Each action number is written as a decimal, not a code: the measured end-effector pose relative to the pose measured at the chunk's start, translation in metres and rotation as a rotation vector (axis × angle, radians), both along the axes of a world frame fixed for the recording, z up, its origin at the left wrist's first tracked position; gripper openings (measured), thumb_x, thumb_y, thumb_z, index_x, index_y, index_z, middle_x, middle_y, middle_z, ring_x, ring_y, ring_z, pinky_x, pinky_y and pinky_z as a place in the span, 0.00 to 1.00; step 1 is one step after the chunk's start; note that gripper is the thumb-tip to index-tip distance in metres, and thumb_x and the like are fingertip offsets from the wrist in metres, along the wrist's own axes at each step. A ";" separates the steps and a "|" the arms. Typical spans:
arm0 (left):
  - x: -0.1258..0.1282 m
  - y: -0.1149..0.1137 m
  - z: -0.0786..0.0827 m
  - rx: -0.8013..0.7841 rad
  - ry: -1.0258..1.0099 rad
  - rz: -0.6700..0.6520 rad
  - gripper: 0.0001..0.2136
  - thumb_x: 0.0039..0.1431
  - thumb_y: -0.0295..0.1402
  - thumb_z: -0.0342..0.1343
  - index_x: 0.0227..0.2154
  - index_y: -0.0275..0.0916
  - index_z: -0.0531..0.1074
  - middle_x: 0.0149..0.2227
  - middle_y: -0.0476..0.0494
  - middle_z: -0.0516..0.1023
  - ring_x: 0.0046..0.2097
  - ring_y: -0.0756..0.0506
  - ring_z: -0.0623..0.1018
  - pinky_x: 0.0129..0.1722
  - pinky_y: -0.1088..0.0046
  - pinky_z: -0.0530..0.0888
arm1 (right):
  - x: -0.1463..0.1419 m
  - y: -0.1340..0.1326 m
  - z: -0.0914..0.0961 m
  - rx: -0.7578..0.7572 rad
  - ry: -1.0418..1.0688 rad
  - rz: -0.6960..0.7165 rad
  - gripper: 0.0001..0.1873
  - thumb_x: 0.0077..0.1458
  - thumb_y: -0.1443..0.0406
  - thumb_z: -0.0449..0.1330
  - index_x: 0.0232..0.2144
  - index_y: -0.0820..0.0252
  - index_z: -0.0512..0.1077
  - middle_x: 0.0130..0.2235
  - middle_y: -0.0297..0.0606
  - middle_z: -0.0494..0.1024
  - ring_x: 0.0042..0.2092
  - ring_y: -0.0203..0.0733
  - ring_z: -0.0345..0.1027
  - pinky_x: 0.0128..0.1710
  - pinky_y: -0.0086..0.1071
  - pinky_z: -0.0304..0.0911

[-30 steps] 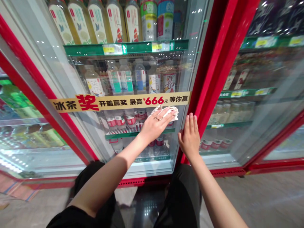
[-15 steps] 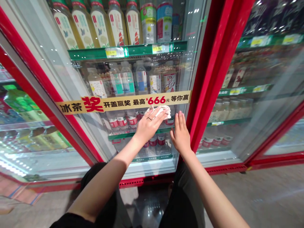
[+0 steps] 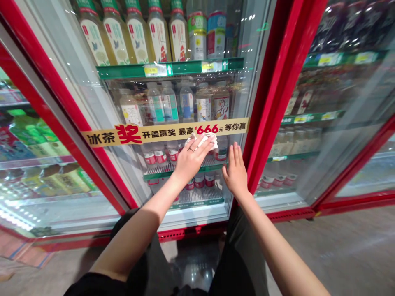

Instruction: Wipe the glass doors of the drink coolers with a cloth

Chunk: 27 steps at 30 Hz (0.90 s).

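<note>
A crumpled white cloth [image 3: 212,143] lies pressed against the glass door [image 3: 237,94] of a drinks fridge. My left hand [image 3: 193,158] holds it there, palm toward the glass, with a ring on one finger. The cloth overlaps the lower edge of a yellow banner [image 3: 163,132] with black and red lettering. To the right, my right hand [image 3: 235,170] rests flat by the door's right edge, fingers stretched upward and thumb apart, holding nothing. Behind the glass, several bottles [image 3: 156,105] stand on shelves, some partly hidden by my left hand.
A red frame [image 3: 271,98] divides this door from another fridge section on the right. Green bottles [image 3: 23,127] stand behind the glass at left. Grey floor [image 3: 348,242] runs along the base, and my legs [image 3: 240,255] are close to the fridge.
My left hand and the cloth have slid a little to the left along the banner's lower edge. My right hand has stayed nearly in place. The view has shifted slightly.
</note>
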<state>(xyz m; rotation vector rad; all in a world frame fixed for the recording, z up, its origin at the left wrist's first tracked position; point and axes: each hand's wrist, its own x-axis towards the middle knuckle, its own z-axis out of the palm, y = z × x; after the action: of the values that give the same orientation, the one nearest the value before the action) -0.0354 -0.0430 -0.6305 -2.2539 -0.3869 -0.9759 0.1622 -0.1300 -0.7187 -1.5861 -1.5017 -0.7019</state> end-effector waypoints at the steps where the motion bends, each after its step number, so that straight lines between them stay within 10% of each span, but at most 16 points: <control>1: 0.000 -0.001 0.001 -0.010 -0.024 0.009 0.30 0.72 0.20 0.51 0.74 0.42 0.63 0.74 0.46 0.67 0.77 0.41 0.64 0.76 0.54 0.68 | -0.002 0.000 0.001 0.002 0.009 -0.003 0.54 0.66 0.72 0.54 0.80 0.54 0.23 0.83 0.47 0.35 0.82 0.57 0.32 0.78 0.61 0.50; 27: -0.062 0.017 0.010 0.124 -0.009 0.020 0.24 0.74 0.23 0.52 0.70 0.39 0.69 0.72 0.47 0.72 0.74 0.41 0.70 0.73 0.56 0.73 | -0.060 0.020 0.031 0.078 -0.092 0.067 0.57 0.64 0.74 0.56 0.80 0.49 0.23 0.82 0.43 0.45 0.81 0.58 0.42 0.76 0.61 0.58</control>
<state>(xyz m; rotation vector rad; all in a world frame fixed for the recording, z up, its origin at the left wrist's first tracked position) -0.0975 -0.0264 -0.6206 -2.1313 -0.3431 -0.9735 0.1019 -0.1104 -0.6878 -1.4562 -1.5675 -0.7950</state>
